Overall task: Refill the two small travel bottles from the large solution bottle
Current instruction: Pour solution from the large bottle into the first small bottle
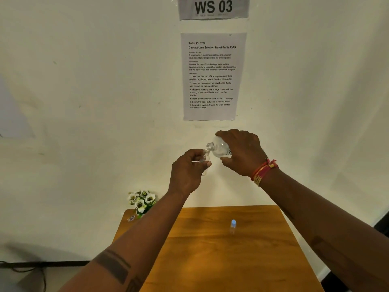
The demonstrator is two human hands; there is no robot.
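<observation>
left hand [188, 169]: we find its fingers [205, 164] curled round a small travel bottle [205, 158], held upright in the air, cap off, mouth up.
right hand [242, 152]: we find it wrapped over the large solution bottle [220, 147], gripping the body from above; the bottle is tilted with its open neck pointing left and slightly down.
relation of mouths: the large neck sits just above and just beside the small mouth; we cannot tell whether they touch, nor whether liquid is running.
second travel bottle [233, 226]: stands upright on the wooden surface [263, 249], blue cap on, well apart from both hands.
caps: none of the removed caps can be made out in this view.
surroundings: a small bunch of white flowers [142, 200] at the far left corner of the surface; an instruction sheet [212, 76] and a "ws 03" sign [213, 7] on the wall.
step in hand: we judge this to be the pour into the first small bottle.
progress: we judge roughly the first half, the capped bottle being untouched.
recommended practice: bring the large neck squarely over the small opening before tipping further; raise the base slowly so the stream stays thin; keep the small bottle vertical and steady; level off before the fill reaches the neck.
risk: both bottles are held above the far edge of the surface, so any spill would likely fall on or behind it.
</observation>
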